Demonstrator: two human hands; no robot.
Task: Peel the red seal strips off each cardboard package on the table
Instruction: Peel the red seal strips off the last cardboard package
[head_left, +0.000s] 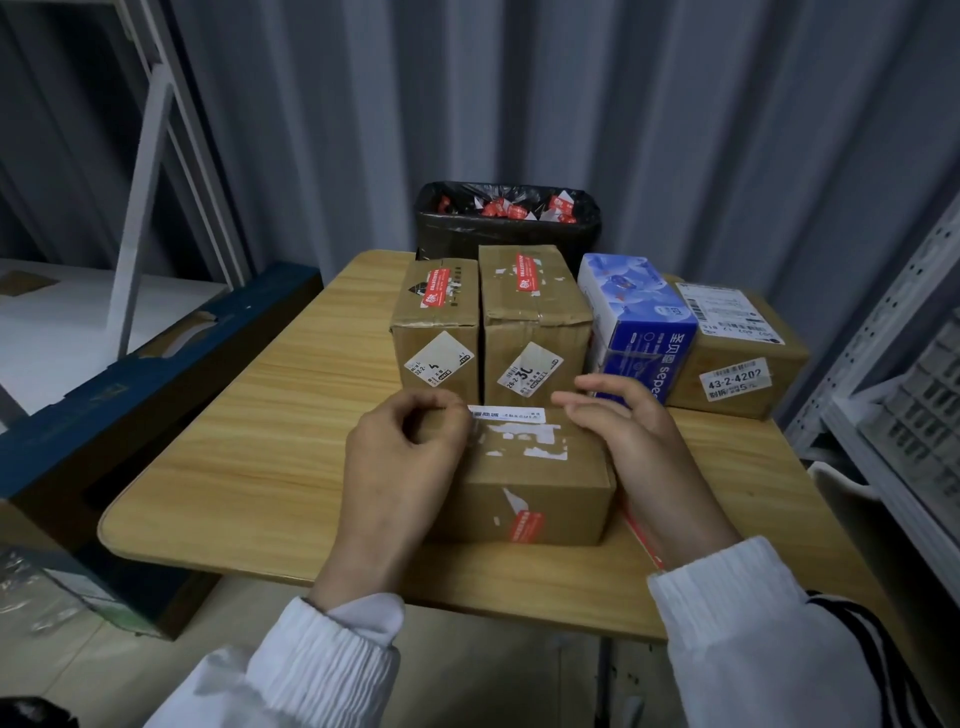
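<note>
Box (530, 467) sits front-centre on the table (260, 441), right hand (623, 431) loose-fingered against its side, probably steadying it, left hand (410, 447) curled at the top edge — can't tell if it's pinching anything — red strip (526, 526) on the front.

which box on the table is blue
The blue box in the back row, third from the left; the other four boxes are brown cardboard.
</note>
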